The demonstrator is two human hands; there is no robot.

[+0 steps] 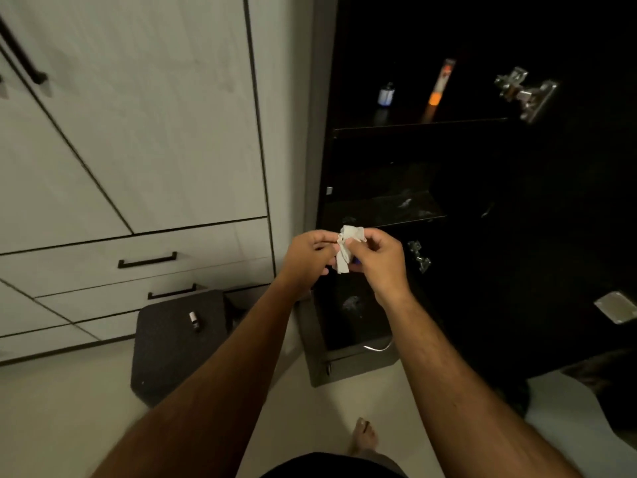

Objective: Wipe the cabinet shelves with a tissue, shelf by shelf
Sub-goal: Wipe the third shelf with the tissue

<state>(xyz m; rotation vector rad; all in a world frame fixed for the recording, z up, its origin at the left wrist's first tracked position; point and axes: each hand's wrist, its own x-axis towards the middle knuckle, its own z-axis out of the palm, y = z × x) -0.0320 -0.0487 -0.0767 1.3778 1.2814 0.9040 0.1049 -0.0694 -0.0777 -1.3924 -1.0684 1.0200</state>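
**Tissue pinched between both hands in front of the dark cabinet**

The crumpled white paper tissue hangs in mid-air between the two hands, level with the front edge of the dusty black middle shelf, which lies just beyond it toward 12 o'clock. The left hand pinches the tissue's left edge with curled fingers and thumb; the right hand grips its right side the same way, fingers folded over the wad. Neither hand holds anything else that I can make out, though a small blue patch shows beside the right fingers and I cannot tell what it is.

The tissue's long axis runs roughly 12 to 6 o'clock, its wider, bunched end up and a narrower tail pointing down toward 6.

Risks, as I judge them: thin paper pulled from both sides may tear. On the upper black shelf, at about 1 o'clock, stand a small dark bottle with a pale label and a tall orange-and-white tube; a sweeping wipe there could topple them. The silver metal hinge at 2 o'clock could snag the paper. The cabinet interior is very dark, so dust may be missed.
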